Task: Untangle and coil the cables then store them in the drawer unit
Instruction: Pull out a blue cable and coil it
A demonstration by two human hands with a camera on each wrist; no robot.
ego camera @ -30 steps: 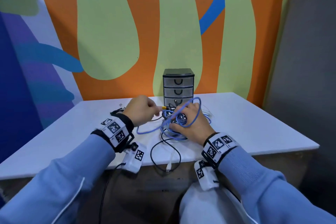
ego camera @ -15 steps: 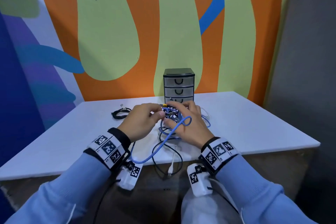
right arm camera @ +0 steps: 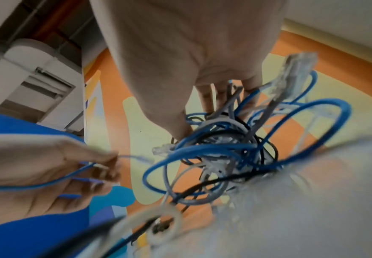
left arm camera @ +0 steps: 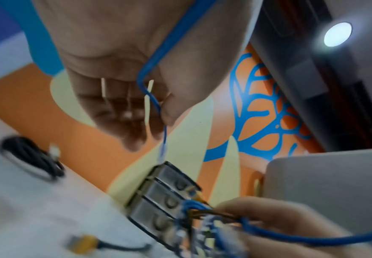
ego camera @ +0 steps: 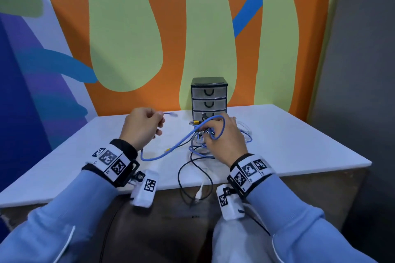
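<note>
The task looks barely started. The left hand (ego camera: 142,127) pinches the free end of the blue cable (ego camera: 171,150) between thumb and fingers (left arm camera: 134,122), drawing it clear of the tangle (ego camera: 203,141), which lies mid-tabletop just before the drawer unit (ego camera: 209,97). The right hand (ego camera: 227,141) curls its fingers into that knot, pinning it. One black cable (left arm camera: 32,157) lies coiled near the tabletop's far left edge. All three drawers are closed; every cable remains to be stored

2 hands are showing, the left hand (ego camera: 142,127) and the right hand (ego camera: 227,137). 1 drawer unit (ego camera: 209,98) with 3 drawers is standing beside 1 cable tangle (ego camera: 203,141); 1 coiled black cable (left arm camera: 30,158) is lying apart.
</note>
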